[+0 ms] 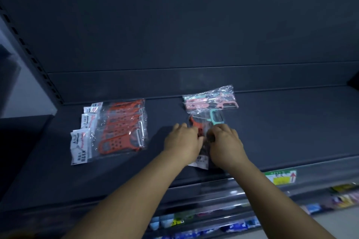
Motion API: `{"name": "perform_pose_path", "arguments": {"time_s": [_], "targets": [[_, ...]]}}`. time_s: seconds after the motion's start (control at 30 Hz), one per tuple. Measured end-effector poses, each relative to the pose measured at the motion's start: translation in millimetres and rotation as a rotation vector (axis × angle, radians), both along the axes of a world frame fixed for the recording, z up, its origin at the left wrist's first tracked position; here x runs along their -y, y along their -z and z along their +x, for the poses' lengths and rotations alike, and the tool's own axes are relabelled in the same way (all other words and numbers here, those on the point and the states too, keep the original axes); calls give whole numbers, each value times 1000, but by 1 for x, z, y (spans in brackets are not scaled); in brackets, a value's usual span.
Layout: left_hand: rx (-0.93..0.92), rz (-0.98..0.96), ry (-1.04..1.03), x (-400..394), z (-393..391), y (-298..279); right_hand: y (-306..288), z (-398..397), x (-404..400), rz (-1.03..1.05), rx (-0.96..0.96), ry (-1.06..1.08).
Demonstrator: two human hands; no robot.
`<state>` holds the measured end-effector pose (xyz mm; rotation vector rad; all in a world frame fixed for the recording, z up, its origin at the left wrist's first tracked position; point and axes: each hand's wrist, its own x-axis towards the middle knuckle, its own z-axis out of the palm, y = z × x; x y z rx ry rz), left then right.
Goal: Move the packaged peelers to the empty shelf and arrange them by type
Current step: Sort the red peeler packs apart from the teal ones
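Observation:
On the dark shelf [281, 132] lies a fanned stack of several orange peelers in clear packets [116, 132] at the left. A second pile sits at the middle: pink and teal peeler packets [210, 101] at the back, a teal peeler packet [216, 117] in front of them. My left hand [182, 140] and my right hand [225, 142] meet over a clear packet with an orange peeler [198, 129], both gripping it just above the shelf. Its lower part is hidden between my hands.
A yellow and green price label [281, 177] is fixed to the shelf's front edge at the right. Lower shelves [213, 223] hold small colourful goods. A slotted upright [29, 54] bounds the shelf at the left.

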<state>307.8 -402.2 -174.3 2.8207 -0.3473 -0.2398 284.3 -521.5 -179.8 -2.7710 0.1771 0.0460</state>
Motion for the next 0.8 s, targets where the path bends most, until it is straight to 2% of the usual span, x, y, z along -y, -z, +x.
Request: {"name": "perform_pose_path", "arguments": {"time_s": [0.4,0.57,0.8], "targets": [[-20,62,-263,13,0,-14,1,9,35,-47,12,-91],[84,72,-260,-2,-19,-23,-3,13,15,138,129,-140],[272,48,-288,-77,-51,-25,-9,10,-49,391,70,-264]]}}
